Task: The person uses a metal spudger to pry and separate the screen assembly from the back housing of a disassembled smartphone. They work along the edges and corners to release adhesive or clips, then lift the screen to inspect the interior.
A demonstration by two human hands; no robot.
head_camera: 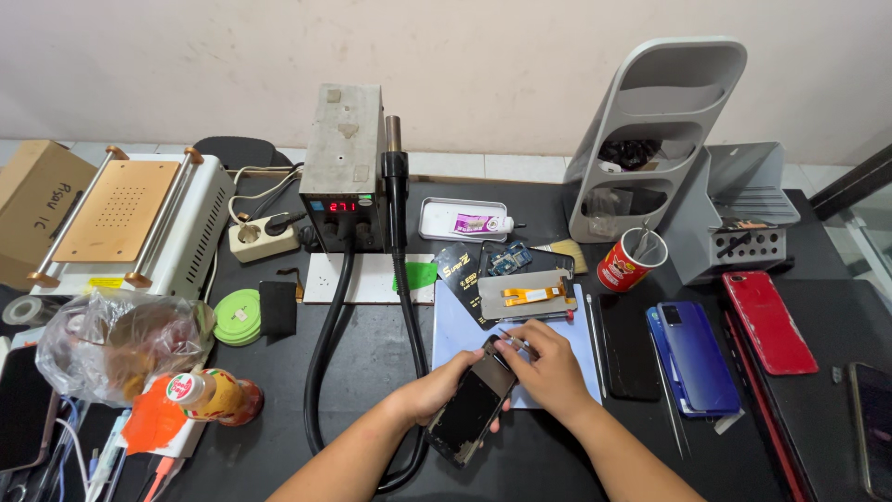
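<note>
The left hand (437,390) grips the dark phone (472,405), tilted above the black table (372,353) by the pale mat (455,339); the right hand (548,372) pinches tweezers (514,340) at its top edge; steady support and light pressure seem wise.

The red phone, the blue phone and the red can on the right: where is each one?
red phone (767,322), head view, middle of its back.
blue phone (695,353), head view, middle of its back.
red can (624,268), head view, its side wall.

Bright, even light; edges perhaps slightly warped.
</note>
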